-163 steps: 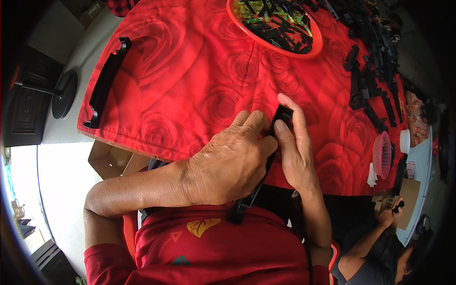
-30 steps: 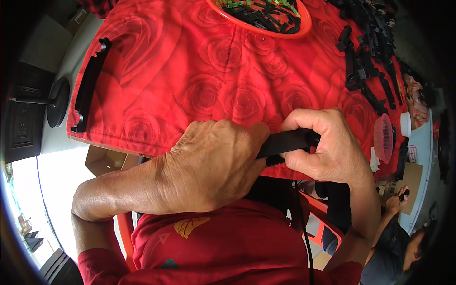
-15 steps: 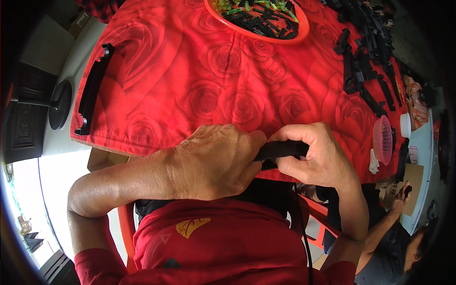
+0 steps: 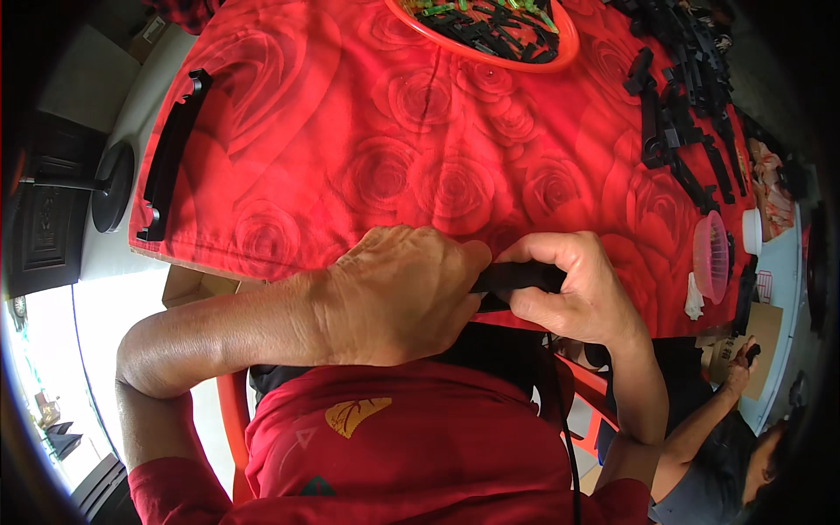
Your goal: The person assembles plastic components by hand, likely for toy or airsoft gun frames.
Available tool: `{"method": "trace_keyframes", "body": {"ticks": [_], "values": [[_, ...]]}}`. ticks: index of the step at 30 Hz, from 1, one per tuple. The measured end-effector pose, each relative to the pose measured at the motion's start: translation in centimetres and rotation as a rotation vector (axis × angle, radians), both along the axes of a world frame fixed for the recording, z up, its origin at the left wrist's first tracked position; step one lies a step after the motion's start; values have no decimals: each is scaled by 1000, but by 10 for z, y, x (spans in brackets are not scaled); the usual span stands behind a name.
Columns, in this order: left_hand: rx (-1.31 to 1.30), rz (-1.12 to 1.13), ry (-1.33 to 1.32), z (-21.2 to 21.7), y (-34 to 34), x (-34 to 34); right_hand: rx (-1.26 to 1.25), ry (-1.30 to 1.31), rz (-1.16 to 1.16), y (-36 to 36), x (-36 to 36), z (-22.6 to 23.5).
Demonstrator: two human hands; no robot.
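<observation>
Between my two hands is a black plastic bar (image 4: 522,276), held near the front edge of the table. My left hand (image 4: 398,293) is closed around its left end, knuckles up, and hides that end. The thumb and curled forefinger of my right hand (image 4: 582,284) pinch the other end. A darker edge shows just below the bar; I cannot tell whether it belongs to the same part. At the far left of the red rose-patterned tablecloth (image 4: 385,175) lies a long, slightly curved black plastic strip (image 4: 172,162) with notched ends.
An orange basin (image 4: 490,58) at the back holds small black and green pieces. Black plastic parts (image 4: 687,105) are heaped at the right. Beside them stand a pink basket (image 4: 713,258) and a white container (image 4: 751,231). At lower right, another person's hand (image 4: 739,376) holds something small and black.
The view has shifted slightly, so the basin sits a little higher and farther right. Both hands keep their hold on the black bar, with hardly any movement.
</observation>
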State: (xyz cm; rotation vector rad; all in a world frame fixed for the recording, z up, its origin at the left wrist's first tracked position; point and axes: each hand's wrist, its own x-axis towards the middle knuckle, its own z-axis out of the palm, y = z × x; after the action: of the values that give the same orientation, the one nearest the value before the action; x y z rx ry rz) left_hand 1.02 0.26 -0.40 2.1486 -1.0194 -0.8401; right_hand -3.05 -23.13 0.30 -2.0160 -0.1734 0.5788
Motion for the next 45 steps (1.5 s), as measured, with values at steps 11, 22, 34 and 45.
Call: {"method": "trace_keyframes", "body": {"ticks": [11,22,34,45], "values": [[-15,-68,-13,1,2,2,-121,-27,68,3,-4,10],[74,-35,11,-6,-1,-6,-54,0,32,4,-11,-7],[12,-17,-25,-9,-4,3,-95,3,-23,4,-7,-3],[-14,245,-337,-17,1,47,-358,-788,-14,-2,1,-37]]}}
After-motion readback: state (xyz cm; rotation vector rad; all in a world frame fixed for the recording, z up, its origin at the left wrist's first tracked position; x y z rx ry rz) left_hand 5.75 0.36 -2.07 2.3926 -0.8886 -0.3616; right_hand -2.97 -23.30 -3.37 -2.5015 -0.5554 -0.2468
